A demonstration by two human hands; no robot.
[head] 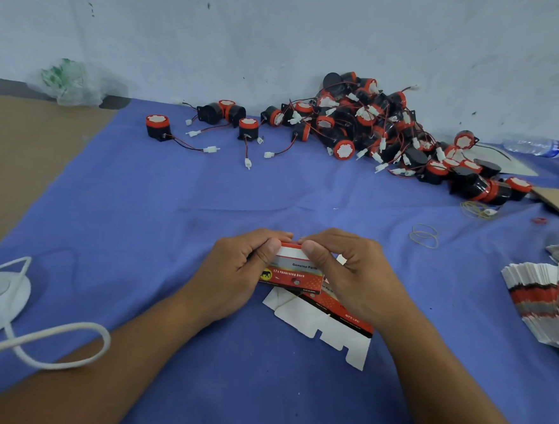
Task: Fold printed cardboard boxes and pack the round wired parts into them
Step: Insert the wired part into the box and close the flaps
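Both hands' fingers (270, 249) pinch the box (295, 272) (thumbs atop).

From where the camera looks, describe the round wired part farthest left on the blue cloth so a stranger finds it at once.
Find the pile of round wired parts against the wall, then follow the loose ones left along the blue cloth. The leftmost part ends that row, its wire trailing right to a white plug. Unlike its neighbours, it stands alone nearest the cloth's left edge.
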